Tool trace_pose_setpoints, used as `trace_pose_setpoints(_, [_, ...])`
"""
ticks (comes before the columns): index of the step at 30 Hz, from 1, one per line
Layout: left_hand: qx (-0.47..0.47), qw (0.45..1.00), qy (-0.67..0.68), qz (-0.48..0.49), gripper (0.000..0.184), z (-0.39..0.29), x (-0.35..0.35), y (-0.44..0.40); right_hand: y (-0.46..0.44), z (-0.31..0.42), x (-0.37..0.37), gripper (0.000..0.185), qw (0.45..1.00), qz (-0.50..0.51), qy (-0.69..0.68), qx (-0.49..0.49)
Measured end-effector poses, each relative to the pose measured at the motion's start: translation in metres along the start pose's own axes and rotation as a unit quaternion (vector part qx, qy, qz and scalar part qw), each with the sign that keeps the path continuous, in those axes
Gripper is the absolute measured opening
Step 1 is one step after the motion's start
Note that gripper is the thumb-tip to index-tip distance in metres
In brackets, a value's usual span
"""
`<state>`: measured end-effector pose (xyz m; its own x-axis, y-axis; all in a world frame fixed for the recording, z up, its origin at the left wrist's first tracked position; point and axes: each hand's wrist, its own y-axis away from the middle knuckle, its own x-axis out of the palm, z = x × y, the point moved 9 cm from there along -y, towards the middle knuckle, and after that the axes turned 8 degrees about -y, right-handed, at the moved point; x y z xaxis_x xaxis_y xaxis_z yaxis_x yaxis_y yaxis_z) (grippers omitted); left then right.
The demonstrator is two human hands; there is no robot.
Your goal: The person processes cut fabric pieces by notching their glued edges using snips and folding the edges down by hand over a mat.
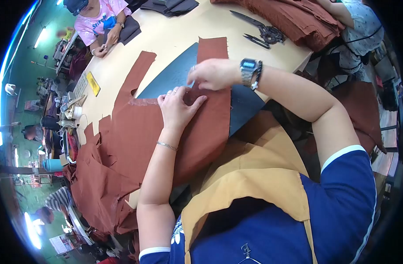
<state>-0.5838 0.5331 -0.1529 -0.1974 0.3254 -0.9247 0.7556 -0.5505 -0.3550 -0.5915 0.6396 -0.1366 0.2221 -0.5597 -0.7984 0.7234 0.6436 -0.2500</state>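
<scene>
A rust-brown fabric piece [137,121] with a cut-out neckline shape lies across a dark blue sheet [171,72] on the table. My left hand [177,104] presses on the fabric beside the cut-out edge, with the thumb spread away from the fingers. Just above and to its right, my right hand [214,74] is curled, fingertips pinched together at the edge of the fabric. A small pale spot shows under those fingertips, too small to name. Faint whitish marks run along the fabric edge to the left of my hands.
The pale table [118,72] holds large black scissors [256,25], thread snips [256,41], a yellow card [93,83] and stacked brown fabric [294,20]. Bunched brown cloth [98,185] hangs at the left. One person [100,22] sits opposite; another [362,31] is at the upper right.
</scene>
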Motion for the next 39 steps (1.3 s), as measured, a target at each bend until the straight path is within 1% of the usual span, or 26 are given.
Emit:
trace_pose_setpoints(2, [-0.002,1.000,-0.006,0.015,0.042,0.000,-0.001,-0.001,-0.001,-0.004,0.012,0.023,0.999,0.015,-0.012,0.035])
trace_pose_setpoints(5, [0.025,0.999,0.026,0.019,0.031,0.006,0.003,-0.002,-0.001,-0.014,0.015,0.016,1.000,-0.005,-0.008,0.009])
trace_pose_setpoints(8, [0.052,0.991,0.111,0.047,0.021,0.019,0.002,-0.003,0.005,-0.012,0.010,0.013,1.000,-0.017,0.001,0.017])
trace_pose_setpoints(9, [0.048,0.989,0.111,0.079,0.017,0.025,0.004,-0.004,0.006,-0.009,0.011,0.014,1.000,-0.026,0.012,-0.004])
trace_pose_setpoints(12, [0.079,0.990,0.087,0.081,0.011,0.028,-0.008,-0.001,0.013,-0.006,0.016,0.017,0.995,-0.053,0.057,-0.068])
trace_pose_setpoints(14, [0.099,0.990,0.067,0.081,0.011,0.033,-0.007,0.002,0.018,-0.004,0.019,0.019,0.987,-0.073,0.099,-0.108])
trace_pose_setpoints(17, [0.136,0.988,0.027,0.066,0.012,0.030,-0.010,0.005,0.021,-0.001,0.024,0.022,0.977,-0.059,0.164,-0.118])
trace_pose_setpoints(20, [0.165,0.985,-0.004,0.049,0.013,0.025,-0.013,0.008,0.023,0.003,0.029,0.024,0.965,-0.063,0.203,-0.150])
trace_pose_setpoints(23, [0.166,0.985,-0.001,0.048,0.014,0.027,-0.013,0.010,0.020,0.002,0.038,0.027,0.958,-0.015,0.261,-0.117])
trace_pose_setpoints(25, [0.155,0.986,0.005,0.062,0.016,0.033,-0.012,0.011,0.022,0.014,0.035,0.028,0.961,-0.025,0.259,-0.092])
trace_pose_setpoints(27, [0.158,0.986,-0.001,0.055,0.016,0.034,-0.013,0.013,0.021,0.018,0.037,0.028,0.965,-0.021,0.255,-0.056])
trace_pose_setpoints(30, [0.159,0.986,-0.010,0.044,0.017,0.036,-0.014,0.015,0.019,0.034,0.041,0.027,0.944,-0.022,0.323,-0.058])
trace_pose_setpoints(31, [0.159,0.986,-0.014,0.040,0.017,0.037,-0.015,0.016,0.015,0.030,0.050,0.028,0.944,0.023,0.329,-0.013])
trace_pose_setpoints(34, [0.165,0.986,-0.018,0.017,0.016,0.038,-0.019,0.019,0.012,0.040,0.052,0.027,0.954,0.005,0.297,0.039])
trace_pose_setpoints(35, [0.165,0.986,-0.021,0.011,0.015,0.039,-0.020,0.019,0.013,0.042,0.052,0.026,0.953,-0.026,0.302,0.026])
trace_pose_setpoints(38, [0.167,0.985,-0.034,-0.005,0.012,0.041,-0.024,0.020,0.007,0.042,0.060,0.027,0.953,-0.023,0.302,0.006])
trace_pose_setpoints(39, [0.169,0.985,-0.041,-0.008,0.012,0.045,-0.024,0.021,0.005,0.043,0.059,0.027,0.959,-0.024,0.283,0.024])
